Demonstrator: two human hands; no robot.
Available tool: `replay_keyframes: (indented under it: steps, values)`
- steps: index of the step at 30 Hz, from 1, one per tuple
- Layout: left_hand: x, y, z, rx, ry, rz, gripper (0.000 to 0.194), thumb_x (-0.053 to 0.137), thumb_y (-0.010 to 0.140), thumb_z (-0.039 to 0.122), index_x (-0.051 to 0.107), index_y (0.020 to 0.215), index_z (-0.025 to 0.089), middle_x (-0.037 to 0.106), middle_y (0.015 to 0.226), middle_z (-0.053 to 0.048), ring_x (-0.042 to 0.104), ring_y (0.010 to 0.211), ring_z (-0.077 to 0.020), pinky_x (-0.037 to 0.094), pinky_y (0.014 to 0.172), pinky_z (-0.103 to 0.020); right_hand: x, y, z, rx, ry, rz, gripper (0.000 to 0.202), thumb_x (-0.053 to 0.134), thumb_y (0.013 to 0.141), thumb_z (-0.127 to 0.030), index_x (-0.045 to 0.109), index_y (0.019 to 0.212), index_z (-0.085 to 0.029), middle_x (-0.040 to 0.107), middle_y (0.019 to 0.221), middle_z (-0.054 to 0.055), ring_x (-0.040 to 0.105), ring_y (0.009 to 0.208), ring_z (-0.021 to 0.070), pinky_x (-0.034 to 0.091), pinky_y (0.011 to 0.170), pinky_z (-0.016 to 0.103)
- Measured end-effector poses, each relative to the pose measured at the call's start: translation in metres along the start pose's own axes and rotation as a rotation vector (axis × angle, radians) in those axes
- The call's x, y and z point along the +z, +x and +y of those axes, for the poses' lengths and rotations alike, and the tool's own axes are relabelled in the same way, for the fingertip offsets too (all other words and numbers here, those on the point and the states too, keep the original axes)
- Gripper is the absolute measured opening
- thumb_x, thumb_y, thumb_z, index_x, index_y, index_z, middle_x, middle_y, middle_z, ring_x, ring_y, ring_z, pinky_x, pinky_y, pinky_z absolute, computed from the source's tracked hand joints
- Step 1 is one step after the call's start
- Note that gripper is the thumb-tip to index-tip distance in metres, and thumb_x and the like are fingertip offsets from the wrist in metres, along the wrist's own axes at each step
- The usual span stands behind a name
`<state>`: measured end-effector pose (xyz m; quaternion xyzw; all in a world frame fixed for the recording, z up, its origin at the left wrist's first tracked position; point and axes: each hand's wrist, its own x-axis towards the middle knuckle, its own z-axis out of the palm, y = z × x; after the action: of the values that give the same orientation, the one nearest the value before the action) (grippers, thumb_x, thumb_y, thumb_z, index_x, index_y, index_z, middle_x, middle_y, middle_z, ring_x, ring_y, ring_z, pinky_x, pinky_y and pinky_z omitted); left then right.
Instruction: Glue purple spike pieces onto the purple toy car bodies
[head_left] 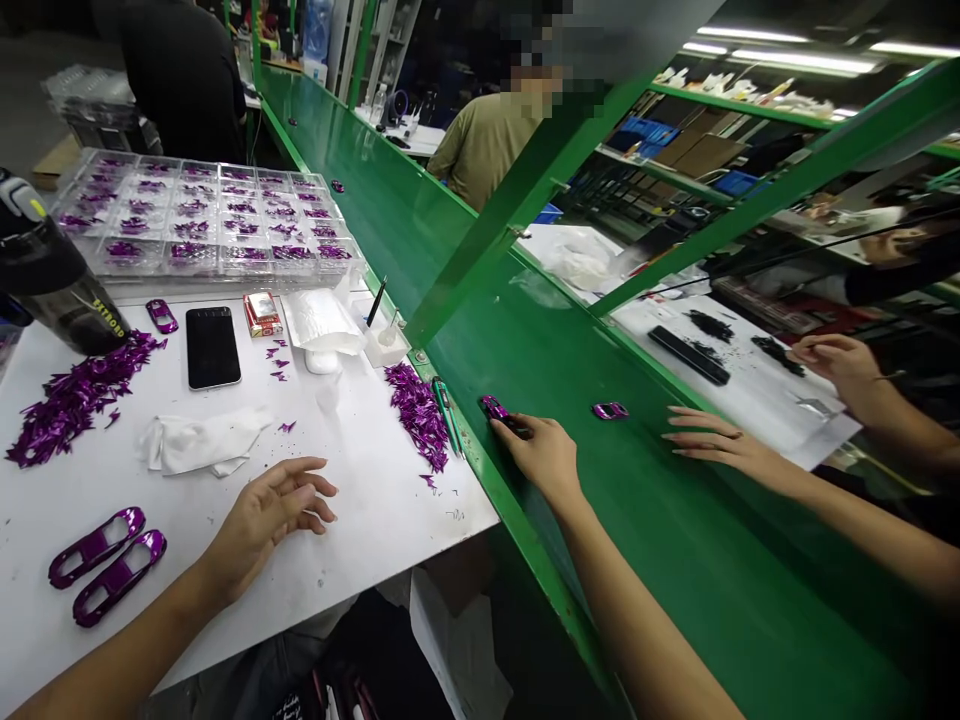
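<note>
My right hand point(541, 455) reaches over the green conveyor belt point(660, 500), its fingers closed on a small purple toy car body point(493, 407) near the belt's left edge. My left hand point(274, 515) hovers above the white table point(360, 500), fingers loosely bent and apart, holding nothing. At its left lie two larger-looking purple toy car shells point(97, 548), side by side. A crumpled white cloth point(202, 443) is beyond that hand. One pile of small purple parts point(416, 410) sits by the belt, next to a green-handled tool point(448, 415); another purple pile point(79, 395) lies far left.
Clear compartment trays point(217, 255) of purple parts stand at the back. A dark bottle point(56, 260), phone point(213, 347) and small red box point(262, 314) are on the table. Another toy car point(610, 410) lies on the belt, near a co-worker's hand point(712, 440). A green post point(510, 220) rises beside the belt.
</note>
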<state>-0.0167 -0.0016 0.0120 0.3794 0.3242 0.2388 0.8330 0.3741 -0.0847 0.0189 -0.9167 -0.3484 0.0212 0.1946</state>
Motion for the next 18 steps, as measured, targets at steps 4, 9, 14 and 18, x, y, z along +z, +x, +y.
replay_keyframes:
  steps: [4, 9, 14, 18]
  values:
    - [0.004, -0.001, -0.003, 0.079, 0.026, 0.041, 0.048, 0.081, 0.086, 0.051, 0.073, 0.123, 0.022, 0.074, 0.114, -0.012, 0.072, 0.097, -0.0252, 0.058, 0.087, -0.041, 0.002, -0.049, -0.041, -0.150, 0.118, 0.032, 0.054, 0.060, 0.087, -0.065, 0.074, 0.107, -0.017, 0.079, 0.094, 0.013, 0.076, 0.087, 0.0306, 0.060, 0.085, 0.044]
    - [0.008, -0.001, -0.011, 0.129, -0.012, 0.053, 0.070, 0.076, 0.089, 0.055, 0.054, 0.149, 0.027, 0.074, 0.122, -0.012, 0.073, 0.109, -0.0278, 0.058, 0.096, -0.044, 0.031, -0.147, -0.115, -0.753, 0.407, -0.127, 0.030, 0.064, 0.099, -0.046, 0.067, 0.118, -0.023, 0.074, 0.084, 0.004, 0.072, 0.069, 0.0198, 0.059, 0.062, 0.031]
    - [0.005, 0.003, -0.003, 0.070, -0.156, 0.220, 0.066, 0.086, 0.082, 0.044, 0.055, 0.138, 0.024, 0.074, 0.098, -0.004, 0.072, 0.084, -0.0166, 0.061, 0.082, -0.033, 0.037, -0.159, -0.164, -0.936, 0.536, -0.312, 0.028, 0.054, 0.105, -0.044, 0.070, 0.100, -0.022, 0.074, 0.092, 0.007, 0.073, 0.078, 0.0181, 0.060, 0.067, 0.028]
    - [0.004, 0.005, 0.006, 0.102, -0.209, 0.261, 0.061, 0.088, 0.079, 0.041, 0.056, 0.128, 0.023, 0.069, 0.095, -0.001, 0.071, 0.078, -0.0169, 0.065, 0.073, -0.037, 0.034, -0.109, -0.175, -0.608, 0.557, -0.185, 0.033, 0.067, 0.095, -0.052, 0.062, 0.079, -0.024, 0.069, 0.077, 0.003, 0.067, 0.070, 0.0184, 0.058, 0.067, 0.032]
